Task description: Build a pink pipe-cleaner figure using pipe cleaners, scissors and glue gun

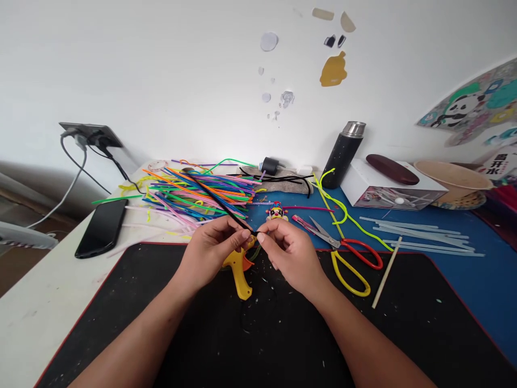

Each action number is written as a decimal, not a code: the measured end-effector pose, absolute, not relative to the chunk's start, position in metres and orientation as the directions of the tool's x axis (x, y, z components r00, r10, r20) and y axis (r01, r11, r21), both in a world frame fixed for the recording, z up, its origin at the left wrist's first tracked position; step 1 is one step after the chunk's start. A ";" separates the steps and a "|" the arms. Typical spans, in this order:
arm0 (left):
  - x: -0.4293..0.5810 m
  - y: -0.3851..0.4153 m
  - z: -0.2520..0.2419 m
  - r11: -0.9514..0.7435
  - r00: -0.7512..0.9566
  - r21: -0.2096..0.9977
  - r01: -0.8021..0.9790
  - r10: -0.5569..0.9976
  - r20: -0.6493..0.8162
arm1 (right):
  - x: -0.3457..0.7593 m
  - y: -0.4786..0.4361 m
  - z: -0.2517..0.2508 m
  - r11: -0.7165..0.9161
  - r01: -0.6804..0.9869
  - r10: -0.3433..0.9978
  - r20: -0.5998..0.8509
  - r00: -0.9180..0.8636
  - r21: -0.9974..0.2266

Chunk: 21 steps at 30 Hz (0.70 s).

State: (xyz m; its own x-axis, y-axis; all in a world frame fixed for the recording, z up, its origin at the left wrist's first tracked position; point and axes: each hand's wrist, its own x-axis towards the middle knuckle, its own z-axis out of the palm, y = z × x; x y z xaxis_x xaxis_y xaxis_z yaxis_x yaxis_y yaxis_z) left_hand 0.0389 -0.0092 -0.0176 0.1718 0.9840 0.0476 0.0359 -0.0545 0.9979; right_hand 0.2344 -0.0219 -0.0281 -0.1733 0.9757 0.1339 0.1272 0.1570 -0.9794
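My left hand (220, 245) pinches a black pipe cleaner (216, 198) near its lower end; the rest of it slants up and left over the colored pile. Just right of it, my right hand (285, 248) has thumb and index finger closed on the tip of the same black pipe cleaner. The two hands nearly touch. A yellow glue gun (241, 277) lies under and behind my left hand, partly hidden. Behind my right hand is a small colorful figure (277, 211). Scissors (333, 242) with red and yellow handles lie open to the right.
Colored pipe cleaners (194, 194) are piled at the back left, near a phone (103, 229). Glue sticks (428, 237), a wooden stick (386, 274), a black flask (343, 154), a white box (396, 188) and a bowl (452, 178) are on the right. A black mat (291, 334) lies in front.
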 end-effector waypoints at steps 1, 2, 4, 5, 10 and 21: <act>0.039 -0.009 -0.018 -0.048 0.161 0.998 0.039 0.986 0.041 | 0.234 -0.022 -0.028 0.130 0.088 0.979 0.114 -0.170 -0.988; 0.040 -0.010 -0.019 -0.045 0.150 0.998 0.038 0.988 0.039 | 0.234 -0.021 -0.028 0.105 0.052 0.981 0.095 -0.170 -0.993; 0.041 -0.011 -0.020 -0.046 0.134 0.999 0.022 0.990 0.043 | 0.234 -0.021 -0.027 0.065 -0.011 0.981 0.066 -0.181 -0.998; 0.042 -0.011 -0.020 -0.049 0.129 0.999 0.011 0.990 0.047 | 0.233 -0.020 -0.027 0.048 -0.036 0.981 0.054 -0.188 -0.998; 0.043 -0.011 -0.022 -0.046 0.130 0.999 0.002 0.990 0.045 | 0.231 -0.021 -0.028 0.020 -0.085 0.982 0.035 -0.184 -0.996; 0.041 -0.010 -0.023 -0.071 0.198 0.997 -0.012 0.978 0.072 | 0.235 -0.023 -0.021 0.125 0.169 0.974 0.089 -0.208 -0.978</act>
State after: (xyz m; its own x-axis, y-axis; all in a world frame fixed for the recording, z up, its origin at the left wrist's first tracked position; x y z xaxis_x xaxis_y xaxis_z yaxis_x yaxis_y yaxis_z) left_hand 0.0410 -0.0096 -0.0227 0.1977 0.9777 0.0715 -0.0116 -0.0706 0.9974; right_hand 0.2352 -0.0228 -0.0206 -0.2076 0.9742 0.0888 0.1692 0.1252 -0.9776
